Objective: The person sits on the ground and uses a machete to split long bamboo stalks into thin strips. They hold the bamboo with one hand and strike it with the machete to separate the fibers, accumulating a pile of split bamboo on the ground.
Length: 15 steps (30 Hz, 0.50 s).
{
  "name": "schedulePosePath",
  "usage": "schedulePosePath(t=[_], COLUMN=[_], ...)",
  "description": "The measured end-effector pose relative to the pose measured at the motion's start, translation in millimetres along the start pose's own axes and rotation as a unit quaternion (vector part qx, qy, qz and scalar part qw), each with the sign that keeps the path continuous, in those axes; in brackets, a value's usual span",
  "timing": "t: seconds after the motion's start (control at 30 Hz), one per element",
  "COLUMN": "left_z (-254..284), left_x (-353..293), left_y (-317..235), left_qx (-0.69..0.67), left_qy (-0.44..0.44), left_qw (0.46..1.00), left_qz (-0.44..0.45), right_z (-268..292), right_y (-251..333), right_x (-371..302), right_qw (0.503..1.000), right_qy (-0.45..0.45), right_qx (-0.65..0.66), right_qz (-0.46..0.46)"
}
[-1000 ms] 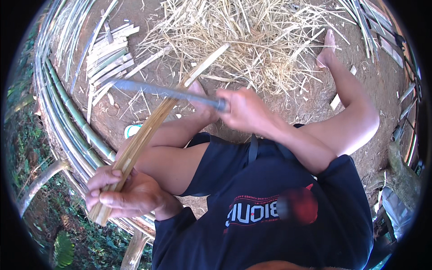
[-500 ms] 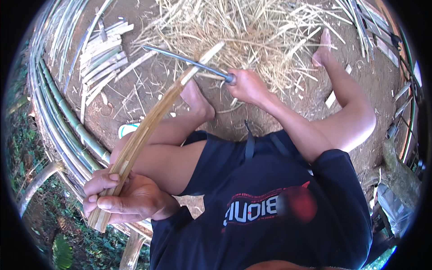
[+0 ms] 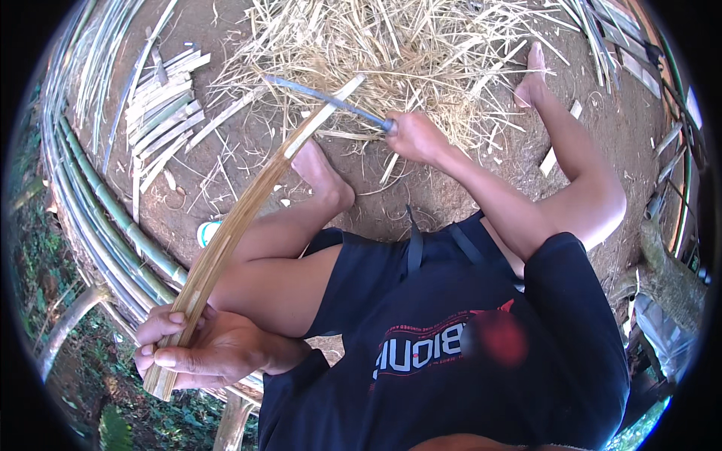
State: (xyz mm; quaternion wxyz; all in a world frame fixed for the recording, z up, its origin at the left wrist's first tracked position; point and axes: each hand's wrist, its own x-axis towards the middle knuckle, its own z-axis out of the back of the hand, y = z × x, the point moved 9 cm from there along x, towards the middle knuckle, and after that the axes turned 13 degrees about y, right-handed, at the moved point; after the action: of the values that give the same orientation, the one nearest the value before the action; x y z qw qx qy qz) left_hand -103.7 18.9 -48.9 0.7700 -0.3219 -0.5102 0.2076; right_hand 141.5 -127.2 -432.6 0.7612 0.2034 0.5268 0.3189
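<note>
My left hand [image 3: 210, 347] is closed round the near end of a long split bamboo strip [image 3: 244, 207], which slants up and away over my left thigh. The strip's far end is pale and freshly shaved. In my right hand [image 3: 417, 137] is a knife [image 3: 327, 98] with a long, narrow blade; the fingers cover most of its handle. The blade lies across the strip near its far end, pointing left. Whether its edge bites into the bamboo is too small to tell.
A heap of pale shavings [image 3: 391, 45] spreads on the dirt floor beyond my feet. Short split pieces [image 3: 162, 109] are piled at the far left. Long bamboo poles [image 3: 98, 184] curve along the left side. A tree branch [image 3: 665, 270] stands at the right.
The knife blade has shifted to the right, its tip now nearer the strip. The strip's far end has dipped slightly left. Both hands keep their hold.
</note>
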Motion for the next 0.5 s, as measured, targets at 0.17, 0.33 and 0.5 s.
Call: schedulePosePath(t=[0.17, 0.33, 0.5], left_z=[-1, 8, 12], left_x=[4, -1, 2], left_y=[0, 6, 20], left_qx=[0.019, -0.01, -0.037], left_qy=[0.02, 0.009, -0.011], left_qw=[1.0, 1.0, 0.997], left_qz=[0.012, 0.015, 0.072], right_z=[-2, -3, 0], right_y=[-70, -64, -123], right_x=[24, 18, 31], right_qw=[0.993, 0.993, 0.992], right_qy=[-0.002, 0.024, -0.035], right_qx=[0.003, 0.004, 0.007], right_qz=[-0.117, -0.113, -0.125])
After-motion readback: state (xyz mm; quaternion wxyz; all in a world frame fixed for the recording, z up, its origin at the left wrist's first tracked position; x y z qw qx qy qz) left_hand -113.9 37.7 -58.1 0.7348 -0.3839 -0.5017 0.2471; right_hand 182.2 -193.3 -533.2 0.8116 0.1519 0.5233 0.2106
